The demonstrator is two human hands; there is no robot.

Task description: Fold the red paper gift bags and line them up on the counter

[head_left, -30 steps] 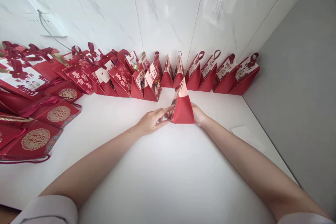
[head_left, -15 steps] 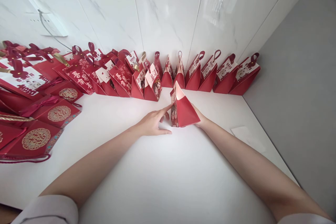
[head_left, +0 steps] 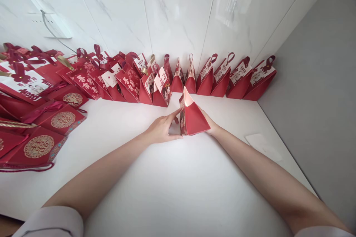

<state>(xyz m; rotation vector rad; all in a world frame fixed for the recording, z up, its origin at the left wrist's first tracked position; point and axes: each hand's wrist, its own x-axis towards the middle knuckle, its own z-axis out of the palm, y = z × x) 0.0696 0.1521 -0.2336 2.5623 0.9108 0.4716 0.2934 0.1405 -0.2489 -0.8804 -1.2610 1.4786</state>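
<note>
A red triangular gift box (head_left: 196, 118) stands on the white table between my hands, its pointed end up and a pale pink panel near the peak. Cartoon figures are printed on its narrow left face. My left hand (head_left: 162, 127) rests against that face, index finger high and thumb low at the bottom edge, with a gap under the palm. On the other side, my right hand (head_left: 210, 123) holds the box's right edge; most of its fingers are hidden behind the box.
Similar red boxes with ribbon loops (head_left: 218, 77) line the tiled wall. More red boxes with gold round emblems (head_left: 39, 146) crowd the left. A pale flat sheet (head_left: 261, 144) lies at right, near the grey partition (head_left: 311, 81). A wall socket with a cable (head_left: 51, 26) is upper left.
The gift box has shifted slightly left and turned a little, so its printed face looks narrower. My left thumb now meets its lower edge; my right hand moved with it.
</note>
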